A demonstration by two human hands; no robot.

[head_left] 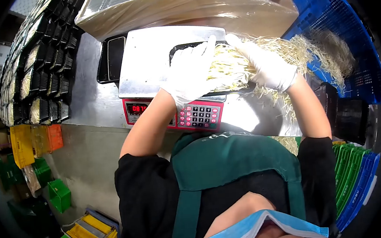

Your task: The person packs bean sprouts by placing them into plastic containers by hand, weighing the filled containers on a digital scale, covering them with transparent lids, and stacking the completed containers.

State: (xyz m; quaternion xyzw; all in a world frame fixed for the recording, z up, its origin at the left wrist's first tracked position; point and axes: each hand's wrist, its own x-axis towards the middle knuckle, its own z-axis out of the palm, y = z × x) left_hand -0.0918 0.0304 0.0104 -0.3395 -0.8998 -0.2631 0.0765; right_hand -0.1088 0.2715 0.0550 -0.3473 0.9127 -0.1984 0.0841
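Note:
My left hand (191, 72), in a white glove, lies over the left part of a black plastic tray (177, 47), its fingers stretched out flat against pale bean sprouts (227, 69). My right hand (269, 66), also gloved in white, curves round the right end of these sprouts, with thumb and fingers on either side of them. Some of its fingertips are hidden among the sprouts. The tray rests on the metal pan (143, 62) of a red digital scale (199, 115). Part of the scale's lit red display (138, 108) is covered by my left forearm.
A heap of loose sprouts (292, 50) spills from a blue crate (353, 30) at the right. Stacked black trays of sprouts (31, 82) stand at the left. A plastic-lined box (191, 11) of clear containers is behind the scale. A dark, phone-like object (115, 58) lies beside it.

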